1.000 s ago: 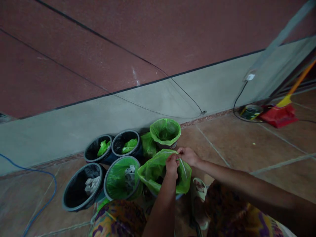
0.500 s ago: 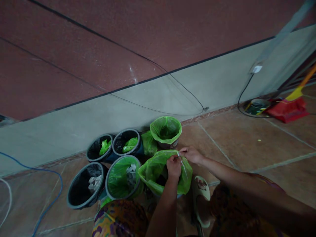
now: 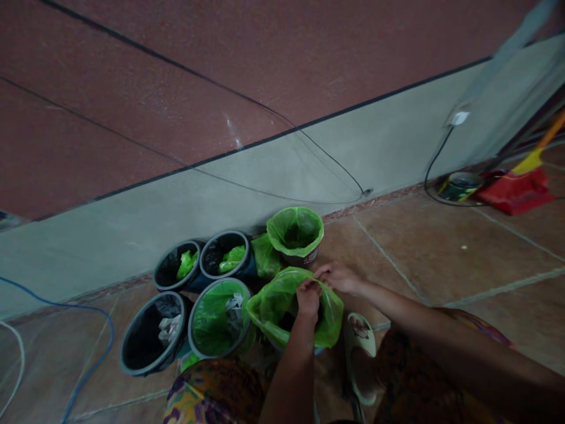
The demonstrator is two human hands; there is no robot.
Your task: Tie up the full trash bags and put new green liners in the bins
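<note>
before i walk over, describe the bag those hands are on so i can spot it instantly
Find the pale lower wall, then the bins on the tiled floor along it. Go to the right end of the front row, just left of the pale slipper. The green bag there is the only one whose rim the left hand and right hand are pinching.

Both hands are at the far rim of a green bag (image 3: 269, 306) that lines a bin on the tiled floor (image 3: 441, 247); the left hand (image 3: 308, 296) and the right hand (image 3: 339, 277) pinch its edge close together. Just beyond stands another bin with a green liner (image 3: 304, 235). To the left sit four more bins (one of them green-lined (image 3: 209, 324), with white scraps (image 3: 233, 306) inside). A red dustpan (image 3: 516, 191) lies near the wall (image 3: 397, 135).
</note>
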